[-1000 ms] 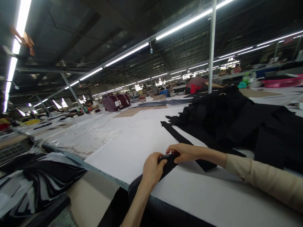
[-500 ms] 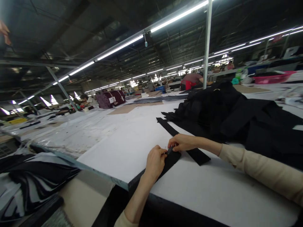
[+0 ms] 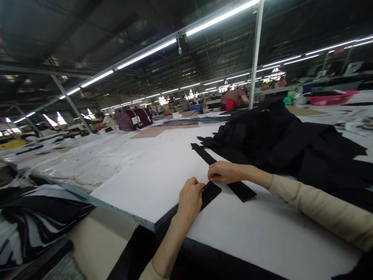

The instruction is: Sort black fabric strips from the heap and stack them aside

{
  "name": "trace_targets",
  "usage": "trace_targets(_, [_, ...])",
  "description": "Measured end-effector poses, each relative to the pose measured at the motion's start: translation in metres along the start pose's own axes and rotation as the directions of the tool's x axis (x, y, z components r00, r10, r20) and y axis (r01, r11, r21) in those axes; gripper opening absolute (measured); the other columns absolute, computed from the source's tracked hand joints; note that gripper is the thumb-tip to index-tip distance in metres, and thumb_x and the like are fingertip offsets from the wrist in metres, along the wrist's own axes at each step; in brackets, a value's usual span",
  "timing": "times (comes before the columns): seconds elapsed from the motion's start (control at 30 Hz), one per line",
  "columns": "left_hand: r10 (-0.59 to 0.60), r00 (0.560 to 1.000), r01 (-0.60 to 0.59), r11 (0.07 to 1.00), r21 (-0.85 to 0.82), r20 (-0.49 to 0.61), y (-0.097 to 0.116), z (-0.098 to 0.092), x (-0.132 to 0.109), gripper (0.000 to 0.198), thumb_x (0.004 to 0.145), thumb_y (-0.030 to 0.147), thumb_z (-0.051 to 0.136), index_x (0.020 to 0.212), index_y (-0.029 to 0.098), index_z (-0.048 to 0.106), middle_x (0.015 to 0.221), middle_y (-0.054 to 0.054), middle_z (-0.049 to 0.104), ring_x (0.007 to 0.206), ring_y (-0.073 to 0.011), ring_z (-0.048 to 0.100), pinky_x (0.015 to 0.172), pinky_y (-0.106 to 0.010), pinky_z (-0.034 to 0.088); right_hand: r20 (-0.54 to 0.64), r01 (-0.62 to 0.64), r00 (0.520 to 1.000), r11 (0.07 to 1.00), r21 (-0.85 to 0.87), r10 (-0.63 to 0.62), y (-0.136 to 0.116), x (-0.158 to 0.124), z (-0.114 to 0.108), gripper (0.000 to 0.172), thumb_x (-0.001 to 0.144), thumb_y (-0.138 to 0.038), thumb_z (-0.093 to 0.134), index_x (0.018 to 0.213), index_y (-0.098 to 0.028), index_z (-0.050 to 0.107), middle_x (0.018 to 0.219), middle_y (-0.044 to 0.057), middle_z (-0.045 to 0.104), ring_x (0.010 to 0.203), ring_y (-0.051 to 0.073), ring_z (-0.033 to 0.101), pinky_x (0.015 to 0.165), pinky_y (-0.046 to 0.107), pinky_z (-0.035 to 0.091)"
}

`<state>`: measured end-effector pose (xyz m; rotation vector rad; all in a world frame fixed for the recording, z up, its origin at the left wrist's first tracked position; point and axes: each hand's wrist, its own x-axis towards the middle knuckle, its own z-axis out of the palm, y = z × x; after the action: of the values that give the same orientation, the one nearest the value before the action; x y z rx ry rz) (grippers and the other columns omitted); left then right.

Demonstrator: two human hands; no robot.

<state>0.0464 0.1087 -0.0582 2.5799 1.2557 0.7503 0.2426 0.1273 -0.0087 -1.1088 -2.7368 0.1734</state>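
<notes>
A black fabric strip (image 3: 212, 192) lies across the corner of the white-covered table and runs under my left hand (image 3: 190, 196). The left thumb and forefinger are pinched together on the strip's upper edge. A thin pin-like point sticks up beside these fingertips, too small to name surely. My right hand (image 3: 223, 172) is closed, with its fingertips bunched at the strip's far corner; what they hold, if anything, is hidden. Beneath the right wrist lies a second black strip (image 3: 242, 191), slanting toward the far side.
A large heap of black fabric pieces (image 3: 262, 136) rises at the right. Farther back are maroon bags (image 3: 132, 118), a pink basin (image 3: 332, 99) and a metal post (image 3: 256, 54). Layered black and white fabric (image 3: 43, 217) sits at lower left. A person in red (image 3: 233, 97) bends over behind.
The strip's end, earlier lifted and pinched between both hands, now lies flatter. My right fingers have drawn slightly up off it, while the left hand stays at its edge. The view has shifted slightly.
</notes>
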Motion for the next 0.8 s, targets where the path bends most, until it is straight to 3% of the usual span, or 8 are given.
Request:
trace_targets(0.33, [0.002,1.0,-0.002,1.0,0.001,0.0,0.0,0.001,0.0,0.03,0.083,0.012,0.043,0.097,0.023,0.067,0.085,-0.004,0.056,0.084,-0.0171,0.052,0.075,-0.029,0.043,-0.021,0.006,1.0,0.993,-0.121,-0.008,-0.002,0.001,0.008,0.016,0.076,-0.01,0.048,0.079,-0.016,0.062,0.078,0.004,0.062,0.071,0.014,0.055,0.066,0.024,0.04])
trace_targets(0.6, [-0.012,1.0,0.011,0.997,-0.082,-0.005,-0.004,0.001,0.001,0.032,0.082,0.01,0.044,0.103,0.022,0.066,0.085,-0.004,0.057,0.082,-0.0162,0.053,0.077,-0.028,0.044,-0.042,0.121,0.987,0.894,-0.432,-0.154,-0.001,-0.01,0.022,0.018,0.082,-0.007,0.04,0.078,-0.016,0.055,0.075,0.002,0.052,0.066,0.013,0.048,0.053,0.025,0.03])
trace_targets(0.8, [0.127,0.991,-0.131,0.986,0.108,0.038,0.0,0.0,-0.003,0.038,0.085,0.006,0.035,0.095,0.023,0.068,0.085,-0.005,0.054,0.084,-0.018,0.048,0.075,-0.029,0.043,0.008,0.234,0.961,0.803,-0.547,-0.275,-0.006,-0.017,0.026,0.024,0.088,-0.007,0.037,0.081,-0.016,0.057,0.084,0.005,0.056,0.075,0.016,0.047,0.062,0.028,0.036])
